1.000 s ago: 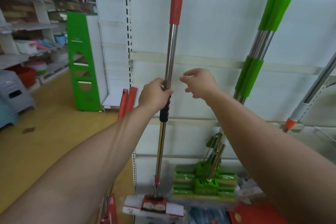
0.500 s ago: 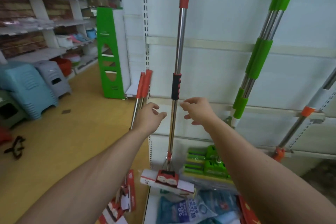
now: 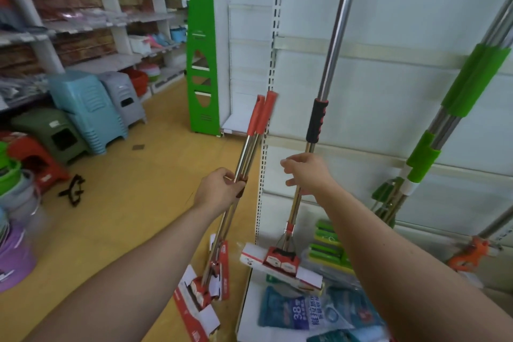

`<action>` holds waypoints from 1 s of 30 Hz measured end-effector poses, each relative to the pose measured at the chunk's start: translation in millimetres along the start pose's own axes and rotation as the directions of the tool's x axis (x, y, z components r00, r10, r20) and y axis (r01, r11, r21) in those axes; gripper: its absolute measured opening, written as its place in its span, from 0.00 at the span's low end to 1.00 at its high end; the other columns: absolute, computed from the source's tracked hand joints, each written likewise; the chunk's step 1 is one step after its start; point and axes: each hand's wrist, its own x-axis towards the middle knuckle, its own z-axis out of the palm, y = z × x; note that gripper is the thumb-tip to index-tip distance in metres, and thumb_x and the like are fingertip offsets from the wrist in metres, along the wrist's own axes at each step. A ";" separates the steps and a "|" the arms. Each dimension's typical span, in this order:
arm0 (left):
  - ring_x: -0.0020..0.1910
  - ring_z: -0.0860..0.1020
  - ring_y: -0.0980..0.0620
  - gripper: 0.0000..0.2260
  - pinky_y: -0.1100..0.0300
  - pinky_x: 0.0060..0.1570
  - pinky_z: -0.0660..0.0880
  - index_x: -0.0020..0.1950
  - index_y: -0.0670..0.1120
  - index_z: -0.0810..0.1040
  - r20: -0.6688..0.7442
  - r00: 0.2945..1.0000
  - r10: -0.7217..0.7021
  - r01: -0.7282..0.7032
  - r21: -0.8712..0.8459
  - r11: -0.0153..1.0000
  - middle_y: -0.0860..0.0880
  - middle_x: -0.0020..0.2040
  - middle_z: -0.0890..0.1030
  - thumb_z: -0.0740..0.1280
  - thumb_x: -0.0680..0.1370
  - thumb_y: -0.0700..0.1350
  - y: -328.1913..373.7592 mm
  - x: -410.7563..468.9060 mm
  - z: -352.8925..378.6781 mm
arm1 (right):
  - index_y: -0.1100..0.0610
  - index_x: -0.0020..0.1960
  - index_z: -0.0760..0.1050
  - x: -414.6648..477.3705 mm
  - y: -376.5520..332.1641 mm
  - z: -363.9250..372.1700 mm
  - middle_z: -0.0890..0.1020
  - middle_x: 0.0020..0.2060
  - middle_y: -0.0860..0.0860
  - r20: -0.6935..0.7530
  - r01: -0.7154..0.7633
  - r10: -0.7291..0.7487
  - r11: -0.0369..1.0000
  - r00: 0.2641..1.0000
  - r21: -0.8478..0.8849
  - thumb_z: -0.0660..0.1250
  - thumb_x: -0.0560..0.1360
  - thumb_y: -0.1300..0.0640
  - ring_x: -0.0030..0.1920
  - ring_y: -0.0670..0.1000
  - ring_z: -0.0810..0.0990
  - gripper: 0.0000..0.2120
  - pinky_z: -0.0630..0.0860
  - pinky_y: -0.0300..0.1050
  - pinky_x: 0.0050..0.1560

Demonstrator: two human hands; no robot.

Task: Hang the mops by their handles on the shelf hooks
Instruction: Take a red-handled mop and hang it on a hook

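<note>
The left hand (image 3: 219,191) is closed around the shiny metal shafts of two leaning mops (image 3: 251,144), which stand side by side at the left edge of the shelf unit (image 3: 388,108), their red plastic caps tilted up and to the right and their boxed sponge heads resting on the yellow floor (image 3: 125,203). The right hand (image 3: 308,175) is open with fingers spread, in front of the steel shaft of a hanging mop (image 3: 331,64); whether it touches the shaft cannot be told. That mop has a ribbed black grip, a red top sleeve and a red-and-white head just above the bottom shelf, where blue plastic packets (image 3: 299,311) lie. Green-sleeved mops (image 3: 469,86) hang against the white back panel to the right. Stacked plastic stools (image 3: 86,108) stand across the aisle.
</note>
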 end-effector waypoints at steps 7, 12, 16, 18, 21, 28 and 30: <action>0.38 0.76 0.58 0.13 0.62 0.33 0.70 0.60 0.48 0.79 0.069 0.998 -0.010 0.014 -0.046 0.999 0.53 0.47 0.79 0.72 0.78 0.52 -37.9 76.7 -17.1 | 0.55 0.66 0.80 60.0 -28.4 64.8 0.86 0.53 0.53 -0.045 -0.054 0.052 0.998 0.998 -0.039 0.68 0.82 0.50 0.48 0.52 0.87 0.15 0.85 0.57 0.55; 0.45 0.78 0.52 0.16 0.56 0.45 0.76 0.61 0.48 0.79 0.156 0.988 -0.015 0.023 -0.047 0.999 0.54 0.47 0.79 0.72 0.78 0.54 -57.9 142.1 -20.1 | 0.56 0.66 0.81 109.2 -42.4 102.1 0.87 0.52 0.55 -0.087 -0.122 0.116 0.990 0.989 -0.067 0.69 0.81 0.50 0.48 0.54 0.88 0.17 0.85 0.54 0.47; 0.48 0.79 0.50 0.17 0.56 0.46 0.75 0.62 0.49 0.79 0.219 0.976 -0.007 0.013 -0.024 1.000 0.54 0.49 0.79 0.71 0.78 0.56 -67.9 186.5 -12.4 | 0.57 0.64 0.82 141.2 -50.8 123.4 0.86 0.53 0.55 -0.132 -0.146 0.133 0.985 0.982 -0.095 0.68 0.80 0.53 0.46 0.55 0.89 0.15 0.85 0.59 0.49; 0.48 0.79 0.51 0.17 0.56 0.46 0.74 0.62 0.49 0.78 0.245 0.970 -0.001 0.003 -0.010 1.000 0.53 0.51 0.80 0.71 0.78 0.56 -68.7 204.4 -6.3 | 0.57 0.64 0.82 155.1 -53.8 131.7 0.87 0.51 0.54 -0.153 -0.162 0.146 0.982 0.977 -0.098 0.68 0.80 0.52 0.46 0.54 0.89 0.15 0.86 0.55 0.45; 0.49 0.80 0.50 0.18 0.54 0.49 0.78 0.62 0.50 0.78 0.295 0.955 0.011 -0.015 0.012 1.000 0.53 0.53 0.81 0.71 0.77 0.58 -67.5 227.0 4.7 | 0.56 0.67 0.80 176.6 -56.2 143.4 0.87 0.50 0.54 -0.179 -0.206 0.187 0.974 0.966 -0.093 0.70 0.79 0.50 0.46 0.55 0.89 0.18 0.82 0.46 0.37; 0.57 0.80 0.47 0.20 0.51 0.57 0.79 0.67 0.51 0.76 0.406 0.914 0.028 -0.022 -0.021 1.000 0.50 0.62 0.80 0.70 0.77 0.57 -53.9 267.3 34.0 | 0.57 0.68 0.80 206.3 -59.2 150.8 0.86 0.55 0.54 -0.236 -0.258 0.227 0.960 0.945 -0.106 0.70 0.79 0.51 0.46 0.53 0.88 0.20 0.74 0.39 0.30; 0.62 0.79 0.46 0.23 0.51 0.59 0.77 0.71 0.51 0.74 0.435 0.899 0.040 -0.025 -0.040 0.999 0.48 0.67 0.79 0.71 0.78 0.56 -48.9 276.1 42.2 | 0.57 0.68 0.80 210.5 -59.9 147.0 0.86 0.53 0.53 -0.248 -0.272 0.238 0.956 0.939 -0.113 0.70 0.79 0.51 0.46 0.54 0.89 0.20 0.75 0.40 0.32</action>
